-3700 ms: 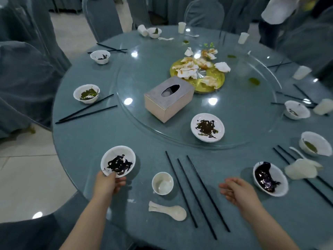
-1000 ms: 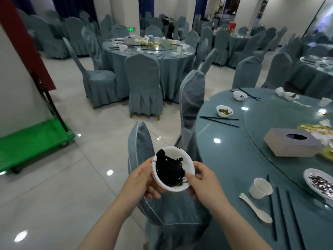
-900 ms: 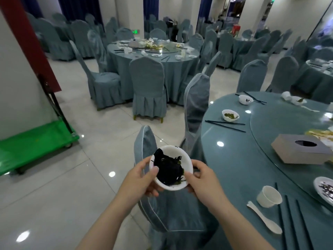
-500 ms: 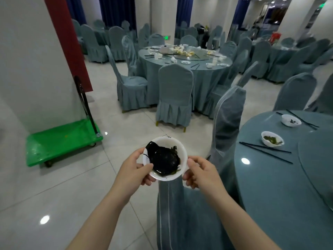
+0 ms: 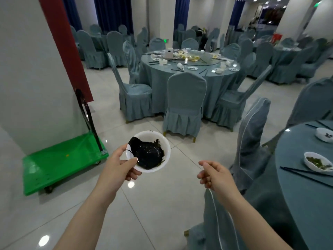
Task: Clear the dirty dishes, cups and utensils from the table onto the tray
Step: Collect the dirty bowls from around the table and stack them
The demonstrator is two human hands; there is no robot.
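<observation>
White bowl [image 5: 151, 153], smeared with black sauce, sits pinched at its 8 o'clock rim by the left hand [image 5: 118, 166]; right hand [image 5: 217, 175] at 3 o'clock holds nothing, fingers [image 5: 204, 177] loosely curled.

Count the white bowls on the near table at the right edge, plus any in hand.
3: small white bowl with dark sauce in the left hand; two on the blue-grey round table and. More may lie off-frame.
</observation>
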